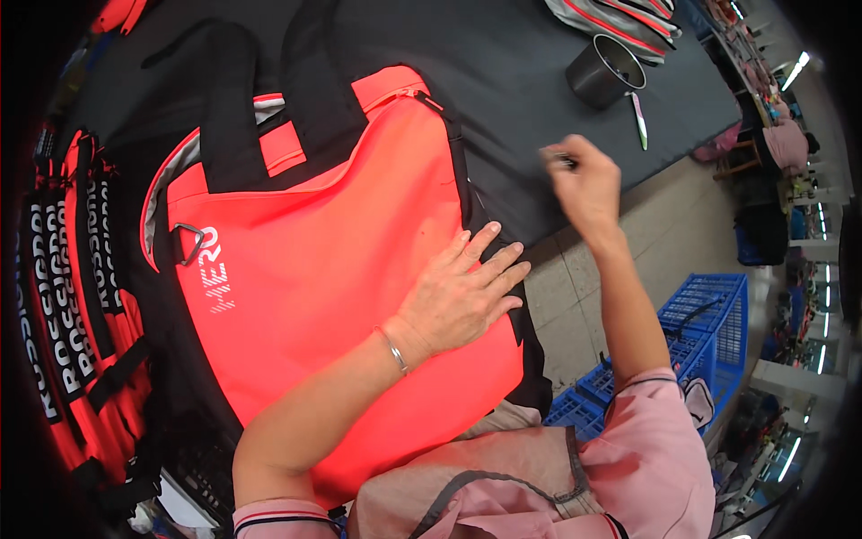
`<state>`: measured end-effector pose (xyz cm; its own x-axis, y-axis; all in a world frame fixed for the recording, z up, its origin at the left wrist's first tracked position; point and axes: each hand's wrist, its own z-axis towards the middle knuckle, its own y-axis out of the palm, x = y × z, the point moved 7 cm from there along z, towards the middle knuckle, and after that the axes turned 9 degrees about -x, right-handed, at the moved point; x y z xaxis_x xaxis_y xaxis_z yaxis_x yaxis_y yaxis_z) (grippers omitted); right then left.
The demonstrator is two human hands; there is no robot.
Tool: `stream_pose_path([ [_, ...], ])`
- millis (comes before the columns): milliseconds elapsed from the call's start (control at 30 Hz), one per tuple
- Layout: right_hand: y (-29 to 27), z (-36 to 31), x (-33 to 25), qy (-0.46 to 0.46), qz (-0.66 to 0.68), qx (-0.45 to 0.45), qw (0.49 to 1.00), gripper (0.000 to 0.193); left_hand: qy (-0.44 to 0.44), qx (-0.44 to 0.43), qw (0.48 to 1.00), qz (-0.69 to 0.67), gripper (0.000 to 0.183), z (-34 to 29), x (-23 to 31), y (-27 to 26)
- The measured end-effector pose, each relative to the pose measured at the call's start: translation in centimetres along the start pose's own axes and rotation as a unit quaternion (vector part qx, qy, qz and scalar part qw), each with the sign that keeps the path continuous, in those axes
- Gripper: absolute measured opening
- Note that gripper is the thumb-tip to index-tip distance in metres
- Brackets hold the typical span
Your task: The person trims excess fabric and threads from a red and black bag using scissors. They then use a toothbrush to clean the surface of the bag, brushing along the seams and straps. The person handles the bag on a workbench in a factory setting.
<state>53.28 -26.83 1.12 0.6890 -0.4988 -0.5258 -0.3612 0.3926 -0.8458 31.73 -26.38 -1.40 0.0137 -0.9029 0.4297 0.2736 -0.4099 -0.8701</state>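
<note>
A bright coral-red bag (332,260) with black straps and black side edging lies on the dark table before me. Its top opening gapes at the far left, showing a grey lining. My left hand (458,292) rests flat on the bag's right part, fingers spread towards the black edge. Off to the right of the bag, my right hand (585,184) is raised with its fingers curled closed. Something small and dark shows between those fingers, too little of it to name. A zip pull (429,101) hangs at the bag's upper right corner.
A dark metal cup (588,81) stands at the back right, with a slim white-and-green tool (639,126) beside it. Grey-and-red bags (620,22) lie behind. Red-and-black strapped pieces (81,296) are stacked at left. Blue plastic crates (700,314) sit on the floor at right.
</note>
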Motion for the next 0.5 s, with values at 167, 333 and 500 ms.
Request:
stream_pose_path([
  [167, 0.8, -1.9, -7.5, -0.099, 0.170, -0.042, 0.980, 0.036, -0.001, -0.001, 1.000, -0.001, 0.040, 0.1, -0.4, -0.1],
  [333, 5.5, -1.5, -7.9, -0.200, 0.078, -0.073, 0.974, 0.015, 0.028, 0.013, 0.997, -0.066, 0.037, 0.3, -0.3, -0.5],
  [500, 1.4, -1.3, -2.9, 0.031, -0.071, -0.262, 0.962, 0.017, -0.009, -0.058, 0.956, -0.287, 0.032, -3.0, -2.8, -6.0],
])
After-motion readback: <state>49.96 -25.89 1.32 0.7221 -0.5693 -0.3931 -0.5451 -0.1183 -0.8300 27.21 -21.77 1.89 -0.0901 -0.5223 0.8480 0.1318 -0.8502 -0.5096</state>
